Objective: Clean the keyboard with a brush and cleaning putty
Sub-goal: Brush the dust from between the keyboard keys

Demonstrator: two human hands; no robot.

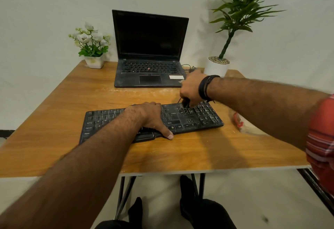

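Small white square pot of white flowers (92, 48) sits far beyond the left hand, at the back left of the worn wooden table (54, 102). Open black laptop (150, 51), screen dark, beyond both hands. White round pot with tall green plant (219, 64) just behind the right hand. Left hand (150, 116) lies flat and spread on the middle of the dusty black keyboard (198, 118), thumb at its near edge, holding it down. Right hand (191, 89), dark bands at the wrist, is curled round a small dark brush (185, 102), tip on the keys at the far right part. Blurred red-and-clear packet (240, 122) lies right of the keyboard, under the right forearm; contents unclear.
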